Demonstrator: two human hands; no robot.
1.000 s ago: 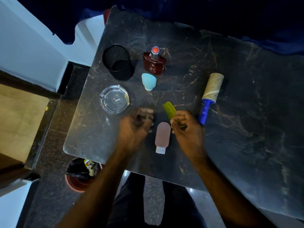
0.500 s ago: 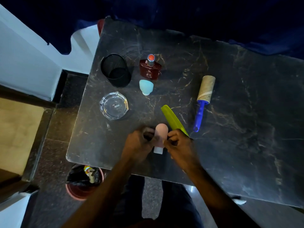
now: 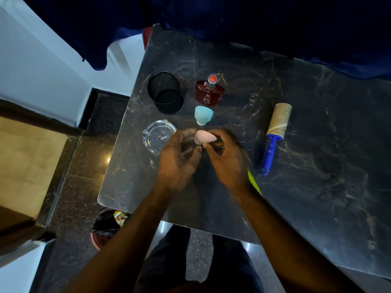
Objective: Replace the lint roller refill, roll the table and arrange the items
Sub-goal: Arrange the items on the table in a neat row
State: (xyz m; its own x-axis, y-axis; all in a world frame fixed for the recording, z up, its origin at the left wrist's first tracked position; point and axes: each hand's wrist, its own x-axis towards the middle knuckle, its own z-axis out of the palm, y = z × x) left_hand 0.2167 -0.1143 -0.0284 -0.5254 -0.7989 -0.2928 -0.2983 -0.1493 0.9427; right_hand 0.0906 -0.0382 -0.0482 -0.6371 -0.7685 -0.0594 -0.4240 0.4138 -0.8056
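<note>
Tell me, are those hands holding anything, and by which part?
Yes: the pink tube, gripped at its lower end between the fingertips of the left hand and the right hand. Whether the right hand also touches the green comb beneath it cannot be told.

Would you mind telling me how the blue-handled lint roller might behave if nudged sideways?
The blue-handled lint roller lies flat on the dark marble table, and its head is a cylinder, so it would probably roll. It looks like bare cardboard, so likely light. The thin handle may make it swing round.

Dark marble table (image 3: 317, 187) is carrying: mesh cup (image 3: 165, 93) at 10 o'clock, red bottle (image 3: 209, 93) and blue bottle (image 3: 203, 115) at 12, ashtray (image 3: 155, 135) at 9, lint roller (image 3: 275, 132) at 2.
</note>
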